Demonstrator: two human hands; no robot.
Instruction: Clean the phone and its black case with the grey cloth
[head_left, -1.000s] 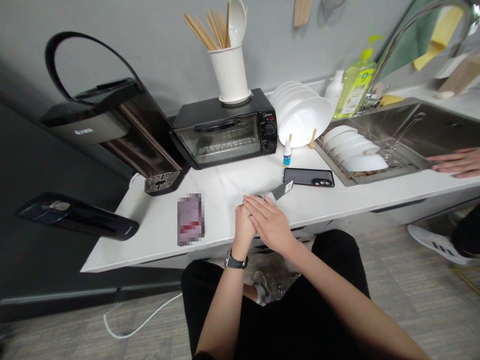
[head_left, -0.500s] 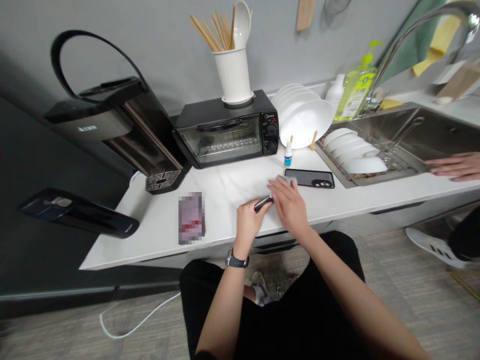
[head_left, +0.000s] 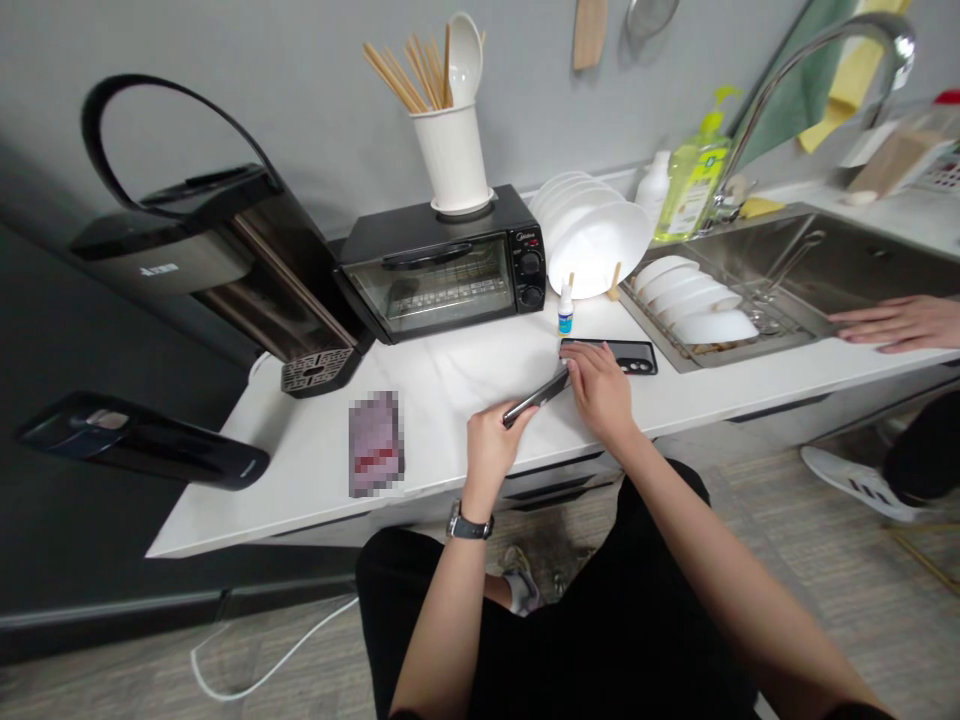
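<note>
My left hand (head_left: 491,447), with a black watch (head_left: 471,523) on its wrist, grips the near end of a dark smartphone (head_left: 541,397), tilted edge-on above the counter. My right hand (head_left: 602,392) lies across the phone's far end, fingers together and bent over it. Whatever is under those fingers is mostly hidden. Just behind the right hand is a black-rimmed phone case (head_left: 643,357) with camera cutouts, lying flat and partly covered by the fingers. A small white spray bottle (head_left: 565,312) with a blue label stands behind it.
A toaster oven (head_left: 442,275) holds a white utensil cup (head_left: 454,160). Left are a water dispenser (head_left: 247,260), a dark bottle-shaped appliance (head_left: 150,440) and a blurred-out flat object (head_left: 376,445). Right are plates (head_left: 600,245), the sink (head_left: 847,285) with bowls, and another person's hand (head_left: 900,322).
My right hand has slid toward the phone's far end, so more of the phone shows between my hands. The left hand keeps its grip. The whole view has shifted slightly.
</note>
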